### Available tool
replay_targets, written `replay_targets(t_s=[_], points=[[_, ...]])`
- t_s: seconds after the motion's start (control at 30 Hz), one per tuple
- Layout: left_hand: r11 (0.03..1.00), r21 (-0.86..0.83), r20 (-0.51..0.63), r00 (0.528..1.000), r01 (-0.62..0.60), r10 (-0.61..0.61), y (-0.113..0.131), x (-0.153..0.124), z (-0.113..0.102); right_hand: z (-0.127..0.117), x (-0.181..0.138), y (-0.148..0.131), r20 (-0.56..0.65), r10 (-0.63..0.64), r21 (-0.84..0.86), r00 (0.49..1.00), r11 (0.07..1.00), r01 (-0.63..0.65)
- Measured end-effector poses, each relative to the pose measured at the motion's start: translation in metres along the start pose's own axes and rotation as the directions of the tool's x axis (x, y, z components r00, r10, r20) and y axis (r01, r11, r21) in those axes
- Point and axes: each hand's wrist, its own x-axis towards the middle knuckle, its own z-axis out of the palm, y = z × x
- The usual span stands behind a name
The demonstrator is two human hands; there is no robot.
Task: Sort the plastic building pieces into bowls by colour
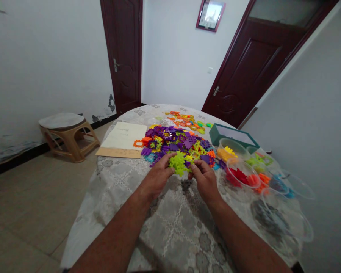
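Both hands meet over the near edge of a heap of plastic gear pieces [173,138], mostly purple, with lime, orange and blue among them. My left hand [159,171] is closed on the left edge of a lime green toothed gear [177,163], thumb below and forefinger above. At its right side, my right hand [205,177] pinches a small purple piece [188,164] against or close beside the gear. Whether the two pieces are joined I cannot tell.
Clear tubs with yellow [228,152], red [238,176] and other coloured pieces stand along the right. A green box [234,135] sits behind them. Orange pieces [183,120] lie at the back. Left of the heap is an open paper pad [125,135]. A stool [69,136] stands on the floor.
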Motion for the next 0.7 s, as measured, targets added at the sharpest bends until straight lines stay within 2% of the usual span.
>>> replay_targets(t_s=[0.1,0.2,0.33,0.5,0.6,0.7], points=[[1.000,-0.020,0.049,0.999,0.024,-0.023,0.000,-0.002,0.000,0.002,0.001,0.005,0.053,0.067,0.133,0.996,0.988,-0.073],[0.999,0.000,0.087,0.995,0.043,-0.043,-0.001,-0.004,0.001,0.006,0.000,0.007,0.113,0.092,0.144,0.989,0.984,-0.108],[0.994,0.088,0.021,0.998,0.057,-0.059,-0.002,-0.003,0.001,0.014,-0.004,0.006,0.176,0.075,0.090,0.982,0.992,-0.092],[0.929,0.370,-0.074,0.997,0.018,0.010,0.008,0.000,0.001,0.021,-0.002,0.008,0.245,0.037,0.075,0.969,0.996,-0.057],[0.914,0.405,-0.022,1.000,-0.001,0.011,0.012,-0.002,0.005,0.017,0.002,0.003,0.250,0.071,0.086,0.966,0.992,-0.095],[0.934,0.357,0.076,0.996,0.017,-0.047,0.010,-0.005,0.007,0.001,0.003,-0.018,0.264,0.122,-0.058,0.957,0.992,-0.110]])
